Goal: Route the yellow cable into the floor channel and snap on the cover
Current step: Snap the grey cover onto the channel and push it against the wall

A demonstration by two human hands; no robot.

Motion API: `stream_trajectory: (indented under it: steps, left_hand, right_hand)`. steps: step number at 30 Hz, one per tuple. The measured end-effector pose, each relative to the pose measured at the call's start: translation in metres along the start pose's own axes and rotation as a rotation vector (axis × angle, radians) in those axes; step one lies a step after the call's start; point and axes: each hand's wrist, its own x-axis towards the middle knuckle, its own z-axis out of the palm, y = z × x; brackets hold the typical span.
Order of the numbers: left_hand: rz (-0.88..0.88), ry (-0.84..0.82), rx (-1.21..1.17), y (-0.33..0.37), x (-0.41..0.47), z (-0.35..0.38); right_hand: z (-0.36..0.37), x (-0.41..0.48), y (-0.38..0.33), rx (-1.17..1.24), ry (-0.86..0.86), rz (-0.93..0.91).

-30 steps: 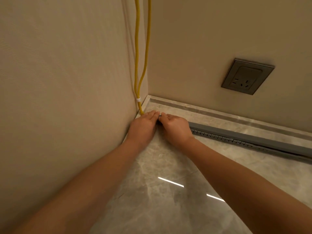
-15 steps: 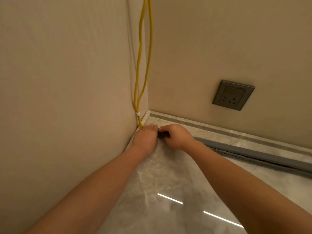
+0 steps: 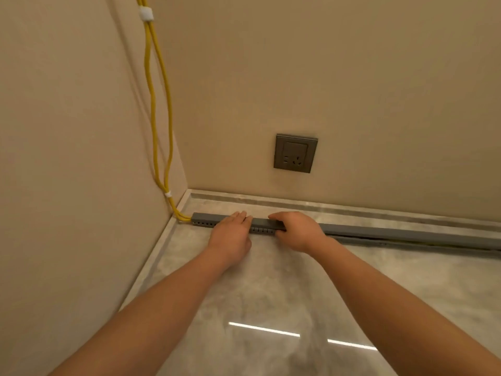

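Observation:
A doubled yellow cable [image 3: 154, 109] hangs down the left wall, bound by white ties, and enters the left end of a grey floor channel [image 3: 393, 232] that runs along the floor to the right. A grey cover [image 3: 206, 217] lies on the channel's left part. My left hand [image 3: 232, 234] rests flat on the cover, fingers together and stretched. My right hand [image 3: 296, 229] is curled over the cover just to the right, fingers over its top. To the right of my hands a dark gap shows under the cover.
A grey wall socket [image 3: 295, 153] sits on the back wall above the channel. The left wall and back wall meet at a corner [image 3: 187, 189]. Glossy marble floor [image 3: 271, 308] lies between me and the channel.
Both hands have moved right along the channel, away from the corner, and are farther apart. The covered left end of the channel, hidden under my hands before, is uncovered. The camera tilted up.

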Motion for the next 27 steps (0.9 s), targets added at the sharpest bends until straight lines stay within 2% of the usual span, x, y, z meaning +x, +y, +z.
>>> stream_trajectory:
  steps: [5, 13, 19, 27]
  left_hand:
    - [0.052, 0.016, -0.025, 0.071, 0.013, -0.001]
    - [0.031, -0.006, 0.000, 0.182, 0.038, 0.011]
    - [-0.065, -0.001, -0.005, 0.256, 0.052, 0.028]
    - [-0.211, 0.014, 0.011, 0.291, 0.071, 0.040]
  right_hand:
    - [-0.015, -0.042, 0.060, -0.004, 0.022, 0.079]
    - [-0.046, -0.098, 0.164, -0.073, 0.074, 0.164]
    - [-0.064, -0.128, 0.249, -0.136, 0.141, 0.319]
    - [-0.074, -0.135, 0.292, -0.314, 0.162, 0.247]
